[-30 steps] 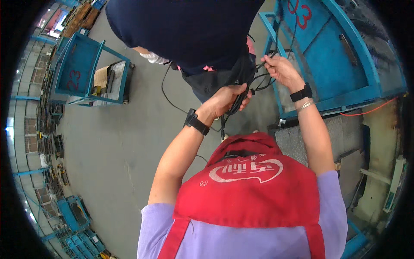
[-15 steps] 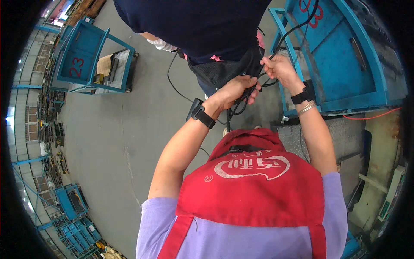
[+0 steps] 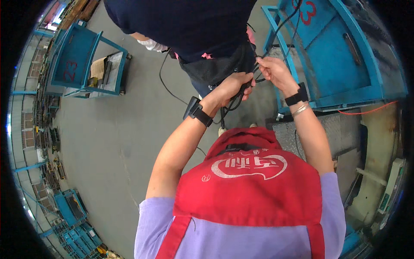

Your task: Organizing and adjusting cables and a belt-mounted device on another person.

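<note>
My left hand [image 3: 236, 87] is closed round a bundle of looped black cable [image 3: 235, 105], which hangs below it in front of my red apron [image 3: 248, 185]. Just to the right and a little farther off, my right hand [image 3: 274, 71] pinches the same cable between thumb and fingers. From there a length of it climbs toward the top right, past the blue metal cart. Beyond my hands stands another person [image 3: 189, 30] in a dark top with a dark waist bag [image 3: 209, 71]. A thin cable [image 3: 166, 86] trails from beside that person toward the floor near my left wrist.
A large blue metal cart [image 3: 332, 52] stands close at the right, with a thin orange hose [image 3: 366, 111] below it. At the far left is another blue cart [image 3: 69, 62] holding flat pieces. Metal tread plate [image 3: 286, 138] lies right of my apron. Racks line the left side.
Both hands have shifted slightly left in the picture, with the surroundings moving the same way. My right hand has come closer to my left along the cable.
</note>
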Demonstrator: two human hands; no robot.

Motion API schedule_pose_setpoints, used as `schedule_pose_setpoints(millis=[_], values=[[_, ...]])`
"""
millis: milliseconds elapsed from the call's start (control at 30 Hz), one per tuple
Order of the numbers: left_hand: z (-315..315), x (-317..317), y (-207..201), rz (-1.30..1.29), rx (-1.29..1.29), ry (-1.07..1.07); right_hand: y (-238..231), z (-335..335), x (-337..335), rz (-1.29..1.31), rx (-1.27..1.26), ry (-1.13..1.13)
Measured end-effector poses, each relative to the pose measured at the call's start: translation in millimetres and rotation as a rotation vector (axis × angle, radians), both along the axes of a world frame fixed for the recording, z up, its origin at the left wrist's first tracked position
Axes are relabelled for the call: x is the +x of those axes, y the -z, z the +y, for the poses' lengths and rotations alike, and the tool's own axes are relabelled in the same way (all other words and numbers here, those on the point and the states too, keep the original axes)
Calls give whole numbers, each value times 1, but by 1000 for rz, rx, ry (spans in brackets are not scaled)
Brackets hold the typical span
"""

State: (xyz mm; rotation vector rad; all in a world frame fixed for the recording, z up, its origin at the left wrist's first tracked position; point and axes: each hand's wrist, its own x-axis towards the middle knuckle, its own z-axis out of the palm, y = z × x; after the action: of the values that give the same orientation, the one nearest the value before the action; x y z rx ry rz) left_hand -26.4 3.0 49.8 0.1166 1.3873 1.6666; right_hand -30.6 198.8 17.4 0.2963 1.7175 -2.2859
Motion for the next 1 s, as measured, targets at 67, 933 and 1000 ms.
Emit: schedule_pose_setpoints(millis=[67, 933, 1000], values=[[3, 0, -2, 74, -32, 23, 3, 4, -12, 10, 39, 87], [-10, 12, 10, 259, -185, -101, -19, -12, -16, -50, 269, -173], [-7, 12, 6, 250, -209, -108, -25, 8, -24, 17, 413, 23]])
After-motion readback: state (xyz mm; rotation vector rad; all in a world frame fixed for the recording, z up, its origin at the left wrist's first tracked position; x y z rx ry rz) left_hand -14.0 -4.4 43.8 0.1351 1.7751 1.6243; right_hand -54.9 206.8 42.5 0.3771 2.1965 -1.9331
